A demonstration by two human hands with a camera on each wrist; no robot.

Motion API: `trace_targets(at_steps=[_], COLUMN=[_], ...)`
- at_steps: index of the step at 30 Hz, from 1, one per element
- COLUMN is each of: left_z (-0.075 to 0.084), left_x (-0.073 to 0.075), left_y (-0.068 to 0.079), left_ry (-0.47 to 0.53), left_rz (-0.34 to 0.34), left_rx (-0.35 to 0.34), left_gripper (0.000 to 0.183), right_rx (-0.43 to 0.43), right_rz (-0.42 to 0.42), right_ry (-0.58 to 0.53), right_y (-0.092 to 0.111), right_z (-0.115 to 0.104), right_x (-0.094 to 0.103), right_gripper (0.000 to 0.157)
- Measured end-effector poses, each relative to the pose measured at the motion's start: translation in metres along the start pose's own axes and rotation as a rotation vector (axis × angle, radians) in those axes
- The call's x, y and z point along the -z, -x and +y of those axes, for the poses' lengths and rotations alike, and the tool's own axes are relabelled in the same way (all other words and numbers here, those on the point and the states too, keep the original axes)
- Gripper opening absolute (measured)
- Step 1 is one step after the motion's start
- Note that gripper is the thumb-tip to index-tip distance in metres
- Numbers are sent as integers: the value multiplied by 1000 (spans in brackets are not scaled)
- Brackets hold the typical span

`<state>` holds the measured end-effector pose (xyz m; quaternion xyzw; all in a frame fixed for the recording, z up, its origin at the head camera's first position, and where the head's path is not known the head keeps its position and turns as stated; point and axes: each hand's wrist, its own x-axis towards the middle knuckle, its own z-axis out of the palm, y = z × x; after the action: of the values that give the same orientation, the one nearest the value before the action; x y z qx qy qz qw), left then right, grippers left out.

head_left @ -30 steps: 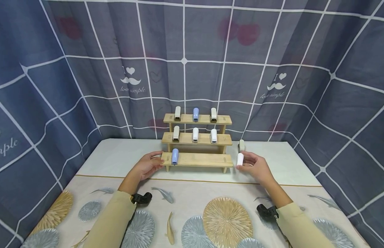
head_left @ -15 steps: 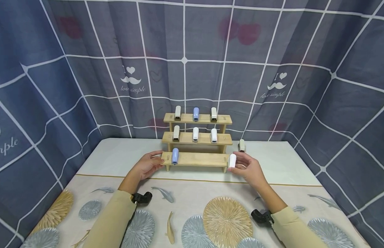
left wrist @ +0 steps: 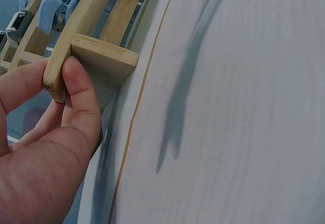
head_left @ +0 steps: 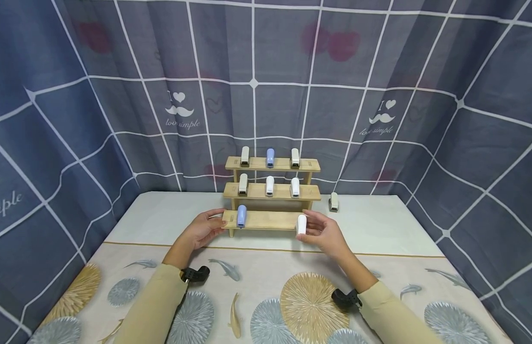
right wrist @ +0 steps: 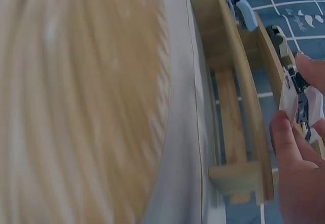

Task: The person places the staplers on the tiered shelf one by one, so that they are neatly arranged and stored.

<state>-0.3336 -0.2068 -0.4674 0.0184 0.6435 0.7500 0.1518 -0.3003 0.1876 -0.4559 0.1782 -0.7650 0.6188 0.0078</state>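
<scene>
A three-tier wooden display shelf (head_left: 266, 220) stands at the back of the table. My left hand (head_left: 203, 230) pinches the left end of its lowest tier, thumb below the board (left wrist: 58, 64) and fingers on the other side. My right hand (head_left: 328, 235) holds a small white stapler (head_left: 301, 224) between thumb and fingers, at the right part of the lowest tier; whether it touches the board cannot be told. In the right wrist view the metal mechanism of this white stapler (right wrist: 290, 94) shows. A blue stapler (head_left: 241, 216) sits at the left of the lowest tier.
Several white, beige and blue staplers stand in rows on the middle tier (head_left: 282, 192) and top tier (head_left: 283, 165). One beige stapler (head_left: 333, 202) lies on the table right of the shelf. A checked curtain (head_left: 274, 110) hangs behind; a patterned cloth (head_left: 257, 267) covers the front.
My right hand has moved left with the white stapler, from beside the shelf to the right part of the lowest tier. My left hand has stayed at the shelf's left end.
</scene>
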Motion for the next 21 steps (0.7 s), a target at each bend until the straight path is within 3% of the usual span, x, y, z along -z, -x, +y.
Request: trace_targets(at_steps=[8,21], left_z=[-1,1], left_x=[0,1], left_y=[0,1], left_ry=[-7,0], left_rz=[4,-21], left_rx=[6,-7], left_gripper=[69,71], right_rx=[24,29], right_rz=[-65,-80], right_ry=[-12,-50], right_y=[-9,-32], right_z=[-3,-7], right_x=[-17,-44], right_gripper=[73,70])
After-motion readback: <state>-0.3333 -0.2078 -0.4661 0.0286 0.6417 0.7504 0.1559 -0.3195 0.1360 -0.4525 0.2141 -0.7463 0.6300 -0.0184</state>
